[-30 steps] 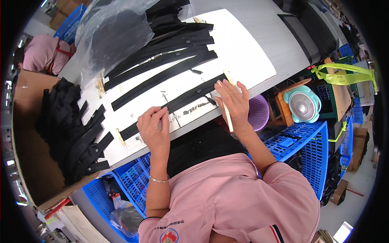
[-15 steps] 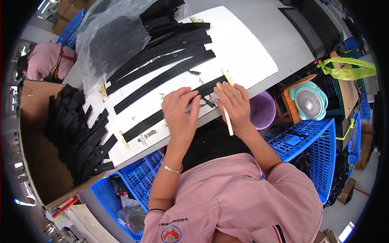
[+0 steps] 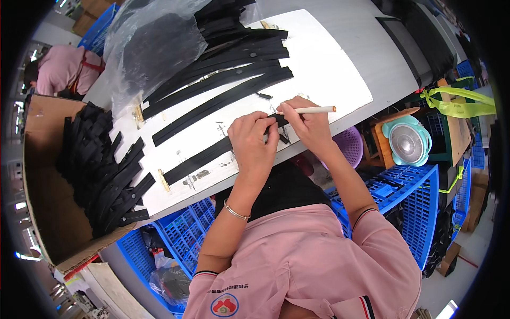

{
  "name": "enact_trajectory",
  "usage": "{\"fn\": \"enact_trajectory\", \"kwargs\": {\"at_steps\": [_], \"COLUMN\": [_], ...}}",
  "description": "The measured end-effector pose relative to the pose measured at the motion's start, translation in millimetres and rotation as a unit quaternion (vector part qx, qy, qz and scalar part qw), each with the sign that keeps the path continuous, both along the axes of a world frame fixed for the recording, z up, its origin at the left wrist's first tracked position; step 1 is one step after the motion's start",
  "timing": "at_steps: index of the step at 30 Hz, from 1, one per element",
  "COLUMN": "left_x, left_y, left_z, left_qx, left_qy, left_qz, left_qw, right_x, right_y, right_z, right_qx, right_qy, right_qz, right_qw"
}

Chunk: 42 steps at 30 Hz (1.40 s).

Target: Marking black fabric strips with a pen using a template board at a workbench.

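Lying roughly parallel to the near edge of the white board [image 3: 340, 74], a black strip [image 3: 199, 162] runs beneath the left hand [image 3: 251, 141] toward the right hand [image 3: 309, 126]. The left hand has its thumb and fingertips drawn close together over the strip; whether they pinch it cannot be told. The right hand, just beside it, is clamped on a white pen-shaped stick [image 3: 317, 110], held nearly level with its free end directed to the right. A small black piece [image 3: 285, 139] lies between the hands and the near edge. A second black piece [image 3: 264, 96] lies beyond the hands.

Further black strips [image 3: 223, 103] extend across the middle of the board toward its far edge. At the left end of the worktop [image 3: 345, 26], a cardboard box [image 3: 45, 119] contains a heap of black strips [image 3: 87, 159]. A clear plastic bag [image 3: 154, 45] covers the board's far left corner. Past that corner, a co-worker [image 3: 69, 69] in pink bends forward.
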State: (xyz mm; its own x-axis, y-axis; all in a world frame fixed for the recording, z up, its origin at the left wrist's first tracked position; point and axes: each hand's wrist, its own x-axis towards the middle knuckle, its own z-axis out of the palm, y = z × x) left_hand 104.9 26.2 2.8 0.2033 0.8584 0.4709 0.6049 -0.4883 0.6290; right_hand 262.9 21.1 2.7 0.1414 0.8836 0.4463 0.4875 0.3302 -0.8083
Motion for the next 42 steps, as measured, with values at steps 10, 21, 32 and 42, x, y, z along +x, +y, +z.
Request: {"fn": "enact_trajectory", "kwargs": {"at_steps": [10,21,32,42], "left_x": [-3.2,-1.6,-6.1,-31.1], "left_y": [0.0,-0.7,0.9,-40.8], "left_z": [1.0,0.1,-5.8,3.4], "left_qx": [0.001,0.011,0.037,-0.01], "left_qy": [-0.001,0.002,-0.02,0.09], "left_qz": [-0.001,0.003,0.007,0.008], "left_qw": [1.0,1.0,0.999,0.996], "right_x": [-4.0,2.2,-3.2,8.4], "right_y": [3.2,-3.6,-2.0,-12.0], "right_z": [-1.5,2.5,7.0,-2.5], "right_qx": [0.005,-0.071,-0.05,-0.127], "right_qy": [-0.111,0.04,-0.028,0.137], "right_qz": [-0.007,0.034,0.052,-0.045], "right_qw": [0.994,0.996,0.997,0.981]}}
